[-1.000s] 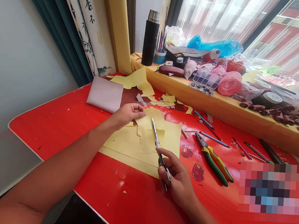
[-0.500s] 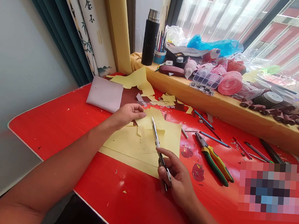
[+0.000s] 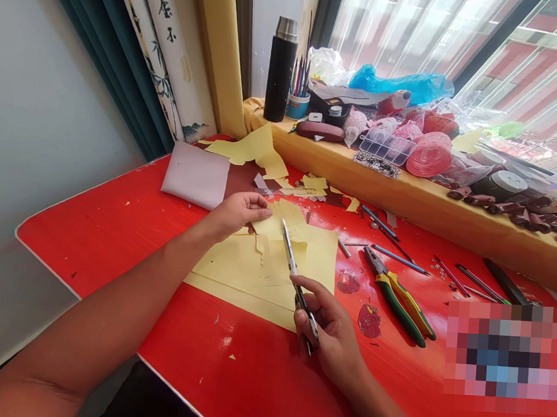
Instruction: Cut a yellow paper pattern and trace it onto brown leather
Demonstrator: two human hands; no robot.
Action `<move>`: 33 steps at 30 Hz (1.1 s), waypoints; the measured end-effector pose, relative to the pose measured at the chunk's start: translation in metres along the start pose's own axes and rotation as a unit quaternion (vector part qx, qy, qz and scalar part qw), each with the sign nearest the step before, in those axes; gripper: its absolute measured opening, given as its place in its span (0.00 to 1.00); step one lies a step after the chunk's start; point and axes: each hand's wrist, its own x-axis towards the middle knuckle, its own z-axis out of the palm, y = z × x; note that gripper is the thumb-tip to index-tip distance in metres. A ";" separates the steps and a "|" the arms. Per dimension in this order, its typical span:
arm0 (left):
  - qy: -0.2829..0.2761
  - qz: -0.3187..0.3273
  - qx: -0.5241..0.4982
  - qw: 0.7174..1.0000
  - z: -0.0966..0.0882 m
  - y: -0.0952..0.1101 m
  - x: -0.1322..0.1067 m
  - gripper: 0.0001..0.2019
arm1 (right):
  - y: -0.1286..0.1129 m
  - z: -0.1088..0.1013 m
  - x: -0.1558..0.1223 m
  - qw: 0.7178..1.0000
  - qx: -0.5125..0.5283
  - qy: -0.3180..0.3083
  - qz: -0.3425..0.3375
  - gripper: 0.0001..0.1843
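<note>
Paper point(image 3: 265, 277), yellow and ragged along its upper edge, lies flat on a red table point(image 3: 92, 235). Left hand point(image 3: 238, 215) rests at the paper's upper edge, its fingers point(image 3: 257, 202) stretched out together and pressing down flat, gripping nothing. Right hand point(image 3: 331, 337) sits at the paper's lower edge, its fingers point(image 3: 308, 292) curled closely around slim steel scissors point(image 3: 290, 256), whose narrow blades lie over the paper. Green-and-yellow-handled pliers point(image 3: 397, 307) lie just right of the paper, and a folded pale mauve sheet point(image 3: 195, 175) lies beyond it, near a brown piece point(image 3: 237, 181).
</note>
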 end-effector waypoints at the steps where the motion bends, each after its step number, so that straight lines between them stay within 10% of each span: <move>1: 0.001 0.000 0.000 1.000 0.000 0.000 0.000 0.22 | -0.001 0.000 0.000 1.000 -0.001 0.001 0.001 0.30; 33: 0.098 0.005 -0.081 0.992 -0.005 -0.005 0.008 0.20 | -0.001 0.004 0.000 0.998 -0.010 0.056 -0.031 0.29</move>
